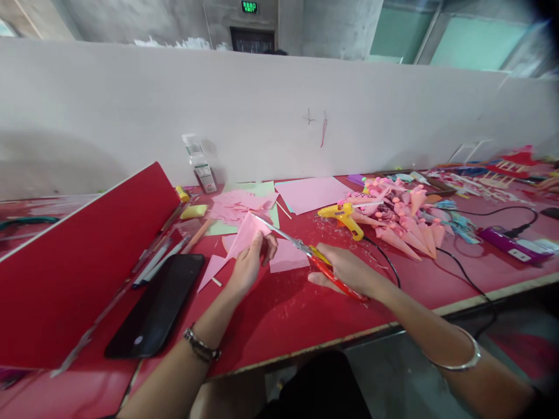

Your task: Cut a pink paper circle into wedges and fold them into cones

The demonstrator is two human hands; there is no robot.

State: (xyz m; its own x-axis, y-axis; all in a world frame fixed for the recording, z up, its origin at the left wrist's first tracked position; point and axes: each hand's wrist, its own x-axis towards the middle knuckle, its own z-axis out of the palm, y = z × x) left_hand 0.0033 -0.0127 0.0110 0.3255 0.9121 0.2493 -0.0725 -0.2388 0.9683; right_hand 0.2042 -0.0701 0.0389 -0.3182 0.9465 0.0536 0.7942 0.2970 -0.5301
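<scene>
Left hand [251, 262] pinches pink paper [247, 233] upright for my cut; right hand [345, 270] grips scissors [314, 259], blades meeting paper edge just right of left hand.

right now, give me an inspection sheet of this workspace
surface: red table, strewn with paper scraps
job's things: pink paper in left hand; scissors in right hand, blades at the paper
clutter: glue gun, pink cones, phone, bottle, pens, paper sheets
grippers: both hands closed on their items
cables: black cord from the glue gun; another to a purple power strip
surroundings: white partition, red board at left
</scene>
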